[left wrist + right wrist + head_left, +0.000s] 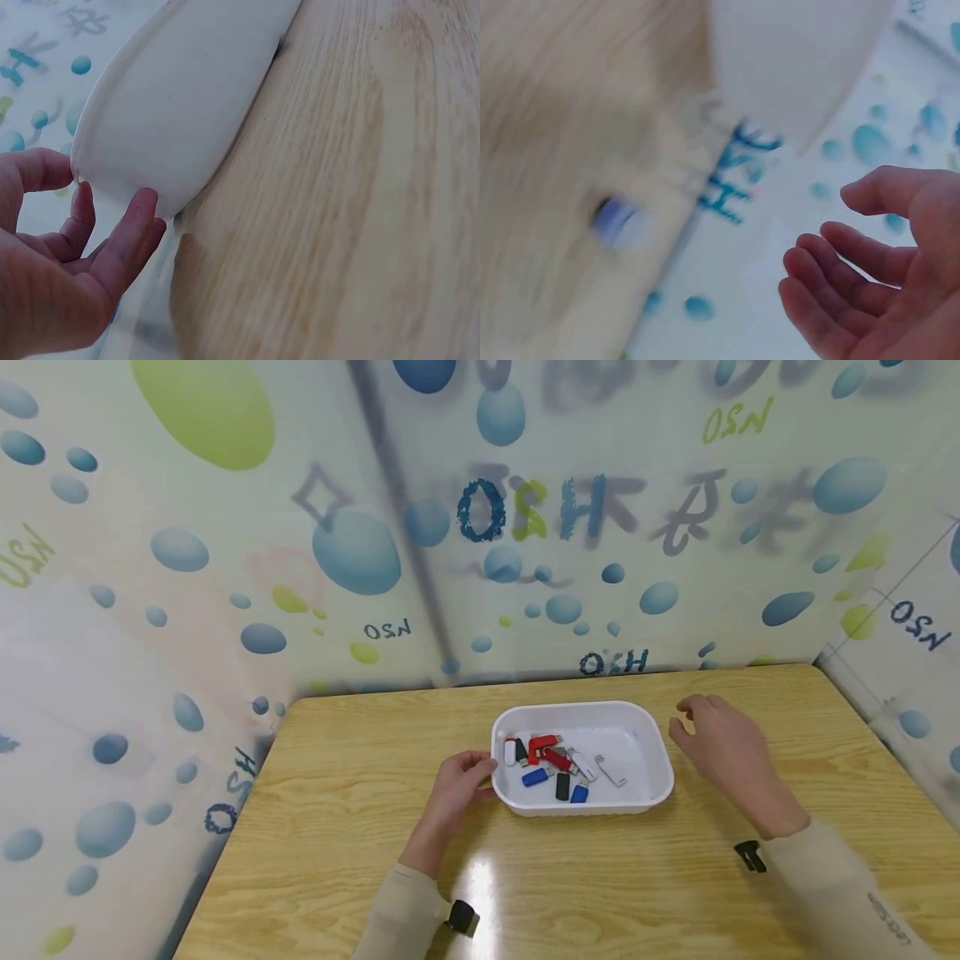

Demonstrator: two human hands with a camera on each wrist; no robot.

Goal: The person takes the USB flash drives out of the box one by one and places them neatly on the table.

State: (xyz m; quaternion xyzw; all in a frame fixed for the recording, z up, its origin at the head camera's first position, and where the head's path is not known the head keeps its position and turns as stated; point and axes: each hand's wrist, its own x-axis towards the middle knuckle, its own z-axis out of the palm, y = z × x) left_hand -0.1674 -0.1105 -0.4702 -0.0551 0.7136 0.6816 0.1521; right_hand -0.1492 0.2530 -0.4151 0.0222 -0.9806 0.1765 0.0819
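- The left hand (459, 779), left of the frame's lower centre, is pinching the tray (641, 768) at its left rim; its thumb and forefinger are closing on the edge, while other fingers are resting against the outer wall in the left wrist view.
- The right hand (723, 747), right of centre, is hovering just beside the tray's right end, its fingers curving loosely, its thumb standing apart from them; it is holding nothing.
- The white tray is sitting on the tabletop (360, 877), a little below and right of the frame's centre.
- Small drives are lying mostly in the tray's left and middle: red drives (558, 762), blue drives (536, 777), black drives (562, 787) and white drives (611, 771), some overlapping.
- The tray's raised walls are standing between both hands and the drives.
- A blurred blue-and-white object (620, 222) is lying on the tabletop, left in the right wrist view.
- A patterned backdrop (465, 602) is filling the upper frame behind the tabletop.
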